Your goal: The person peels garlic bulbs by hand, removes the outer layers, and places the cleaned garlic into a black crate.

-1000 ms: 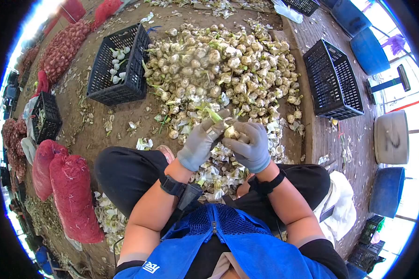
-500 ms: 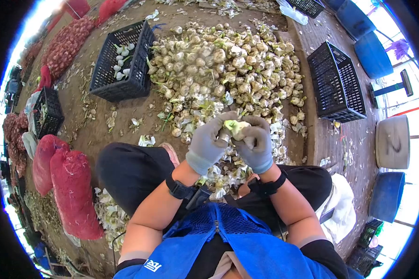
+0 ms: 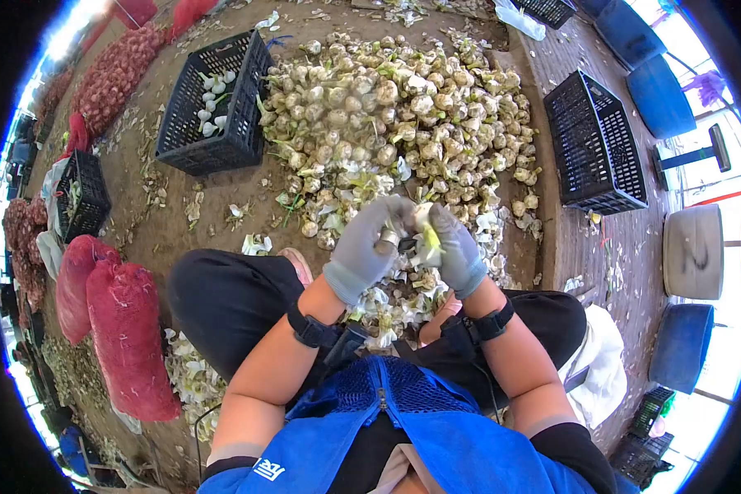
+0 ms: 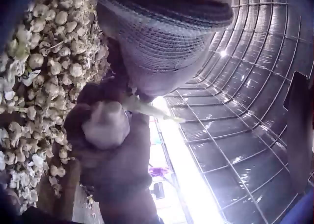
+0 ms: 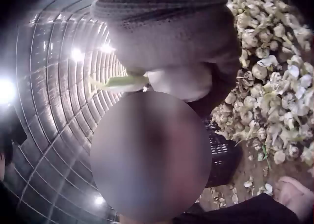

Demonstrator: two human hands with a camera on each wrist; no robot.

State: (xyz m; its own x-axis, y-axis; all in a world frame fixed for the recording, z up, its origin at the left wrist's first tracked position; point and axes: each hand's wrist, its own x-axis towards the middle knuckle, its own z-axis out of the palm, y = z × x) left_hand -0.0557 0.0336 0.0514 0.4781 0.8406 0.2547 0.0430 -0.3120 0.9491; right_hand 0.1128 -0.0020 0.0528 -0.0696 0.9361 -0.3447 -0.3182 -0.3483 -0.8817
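Observation:
Both hands wear grey gloves and meet over the near edge of the garlic heap (image 3: pixel 436 115). My right hand (image 3: pixel 459 253) grips a garlic bulb (image 3: pixel 424 216), its green-white stem (image 3: pixel 431 240) pointing down toward my body. The bulb (image 4: pixel 105 127) looks pale and smooth in the left wrist view. Close on the bulb's left side is my left hand (image 3: pixel 369 247), fingers curled, with a small silver metal tool (image 3: pixel 388 240) at the thumb. In the right wrist view the bulb (image 5: pixel 182 82) sits under the right glove, its stem sticking out sideways.
A black crate (image 3: pixel 210 140) with several white trimmed bulbs stands left of the heap. Another black crate (image 3: pixel 597 144) stands to the right on boards. Red mesh sacks (image 3: pixel 132 337) lie at the left. Loose peelings (image 3: pixel 395 309) cover the ground between my legs.
The stem has swung from pointing up-left, between the hands, to pointing down toward my body. The bulb now sits in the right hand, and the left hand has drawn slightly leftward from it.

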